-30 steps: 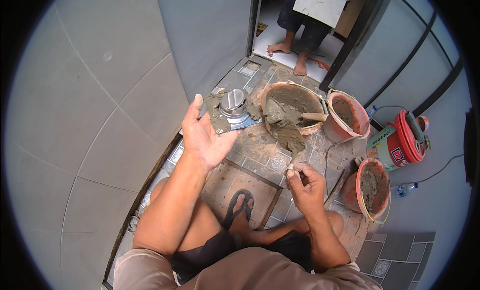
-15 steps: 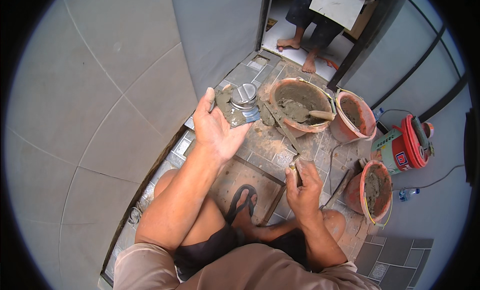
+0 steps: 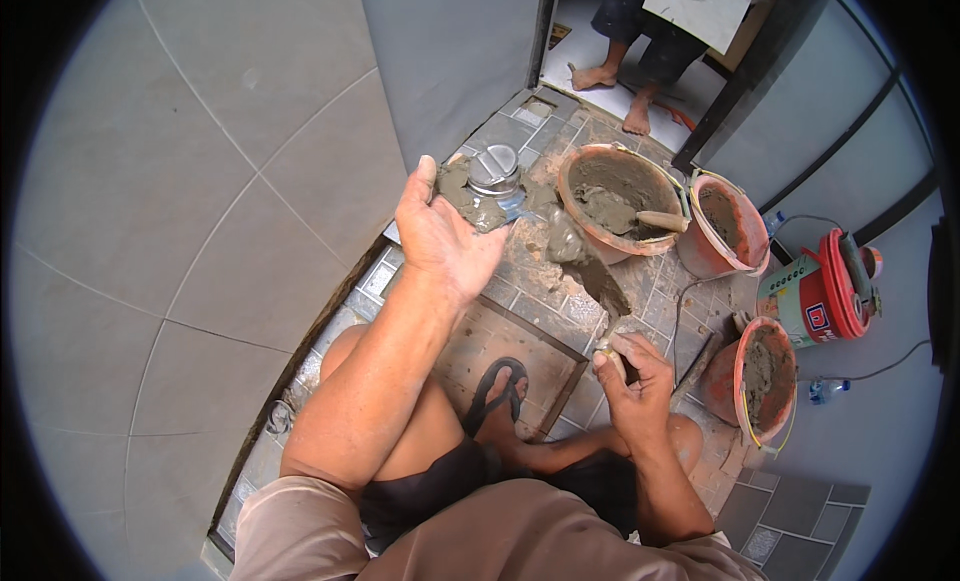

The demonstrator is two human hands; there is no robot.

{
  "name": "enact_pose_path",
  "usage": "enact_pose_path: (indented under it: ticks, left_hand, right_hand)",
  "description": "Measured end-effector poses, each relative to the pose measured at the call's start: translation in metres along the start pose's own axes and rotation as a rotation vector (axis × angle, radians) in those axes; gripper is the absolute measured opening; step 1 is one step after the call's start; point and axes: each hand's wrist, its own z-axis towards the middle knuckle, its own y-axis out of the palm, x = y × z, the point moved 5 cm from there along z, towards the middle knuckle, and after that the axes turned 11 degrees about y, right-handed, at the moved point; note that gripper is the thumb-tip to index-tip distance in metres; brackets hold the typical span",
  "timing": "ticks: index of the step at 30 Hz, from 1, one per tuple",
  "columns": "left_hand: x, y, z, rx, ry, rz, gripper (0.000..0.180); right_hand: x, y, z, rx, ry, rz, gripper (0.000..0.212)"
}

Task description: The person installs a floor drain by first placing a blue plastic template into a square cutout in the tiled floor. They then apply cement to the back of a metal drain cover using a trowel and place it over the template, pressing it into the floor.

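The metal fitting (image 3: 494, 171), a round cap on a flat plate, is held above the floor toward the far side, left of the buckets. The left hand (image 3: 445, 241) holds it from beneath, palm up and thumb spread clear; the other fingers are largely hidden.

Progress, as judged from present condition: mortar (image 3: 456, 186) is already on the plate, heaped roughly along its left and near sides. Coverage appears partial, since bare metal shows at the near right. A further clump lies at the right edge; whether plate or blade bears it cannot be told. The fitting is not set down.

The right hand (image 3: 638, 381) is closed around the handle of a trowel (image 3: 602, 289), whose blade carries mortar and points toward the fitting. Contact cannot be confirmed.

Beyond the blade stands a large bucket (image 3: 612, 253) containing mortar and a wooden handle (image 3: 662, 221). To its right are a second bucket (image 3: 692, 249) and a red-lidded tub (image 3: 802, 296); a third bucket (image 3: 722, 386) stands nearer. In the far doorway a person (image 3: 675, 56) holds a pale panel (image 3: 695, 11).
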Motion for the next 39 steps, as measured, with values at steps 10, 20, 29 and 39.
enact_pose_path:
  ticks: [10,20,29,39]
  left_hand:
    - [-0.011,-0.001,-0.001,-0.066,-0.074,-0.04,0.064]
    - [-0.005,-0.002,-0.003,-0.129,-0.072,-0.109,0.068]
    - [0.002,-0.001,0.004,-0.109,-0.011,-0.09,0.068]
    - [-0.005,-0.021,0.006,-0.095,0.019,-0.156,0.053]
  right_hand:
    - [0.004,0.053,0.026,0.277,-0.164,0.096,0.025]
    - [0.006,0.06,0.014,0.277,-0.258,-0.089,0.028]
    - [0.013,0.034,0.008,0.213,-0.31,-0.193,0.028]
    - [0.029,0.035,-0.001,-0.268,0.374,0.783,0.036]
